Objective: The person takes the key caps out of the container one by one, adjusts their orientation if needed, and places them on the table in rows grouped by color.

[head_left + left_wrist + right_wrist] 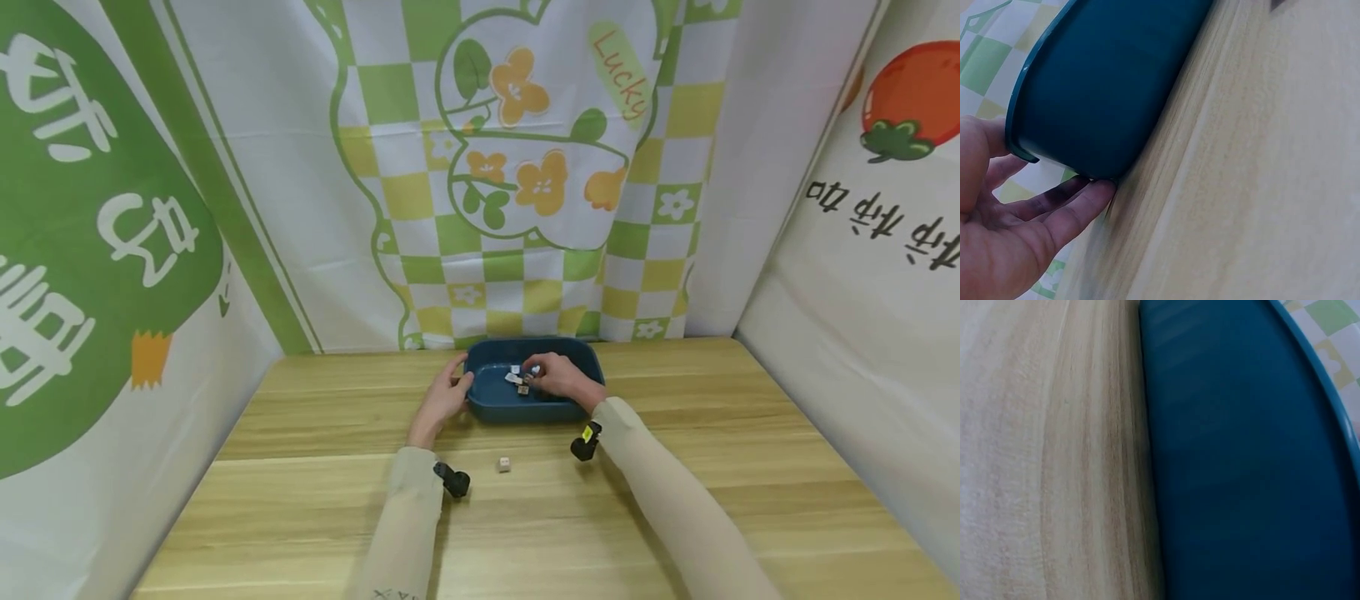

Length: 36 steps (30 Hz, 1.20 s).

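Note:
A dark blue plastic basin (536, 413) stands at the back of the table, in front of the cloth backdrop. My left hand (446, 397) grips its left end; in the left wrist view the thumb is at the rim and the fingertips (1099, 192) touch the lower corner. My right hand (558, 375) reaches over the right side into the basin and pinches a small white block (536, 369). Several small white and brown blocks (514, 378) lie beside its fingertips on the basin floor. The right wrist view shows only the basin's outer wall (1247, 456) and table; the hand is hidden there.
One small pale cube (504, 464) lies on the wooden table (337, 417), in front of the basin and between the forearms. Printed cloth (540, 292) hangs right behind the basin, and cloth walls close off both sides.

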Each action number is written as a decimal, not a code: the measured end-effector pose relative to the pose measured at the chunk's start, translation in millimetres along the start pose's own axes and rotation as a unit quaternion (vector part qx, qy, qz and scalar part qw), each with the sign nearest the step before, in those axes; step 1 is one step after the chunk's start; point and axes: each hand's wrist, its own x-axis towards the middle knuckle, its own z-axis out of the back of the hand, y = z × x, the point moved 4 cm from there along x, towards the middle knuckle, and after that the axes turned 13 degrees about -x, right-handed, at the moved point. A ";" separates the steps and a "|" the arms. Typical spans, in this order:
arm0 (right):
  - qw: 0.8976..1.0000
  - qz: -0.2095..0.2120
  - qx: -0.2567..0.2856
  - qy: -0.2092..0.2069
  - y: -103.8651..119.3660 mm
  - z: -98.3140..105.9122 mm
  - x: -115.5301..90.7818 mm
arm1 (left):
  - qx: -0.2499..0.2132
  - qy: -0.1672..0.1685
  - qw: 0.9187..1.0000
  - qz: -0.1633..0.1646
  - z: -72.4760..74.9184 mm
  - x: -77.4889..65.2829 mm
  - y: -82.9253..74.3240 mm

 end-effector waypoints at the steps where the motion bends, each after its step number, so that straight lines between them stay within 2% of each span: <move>1: 1.000 -0.001 -0.003 0.002 0.0 -0.3 0.7 | 0.001 0.000 1.000 0.000 0.1 0.0 -0.3; 9: 0.999 -0.003 -0.029 0.014 -0.6 -3.0 4.3 | -0.006 0.008 1.000 0.003 0.1 -1.3 -3.1; 22: 0.998 0.013 -0.069 0.003 5.7 -1.0 5.0 | -0.003 -0.008 1.000 0.000 2.8 -0.5 -1.7; 27: 0.998 0.004 -0.070 0.007 4.5 -1.8 6.1 | -0.004 -0.008 1.000 -0.001 2.7 0.9 -1.3; 36: 0.998 0.024 -0.056 -0.014 1.8 -2.3 2.5 | 0.004 -0.007 1.000 0.000 1.7 -0.9 0.6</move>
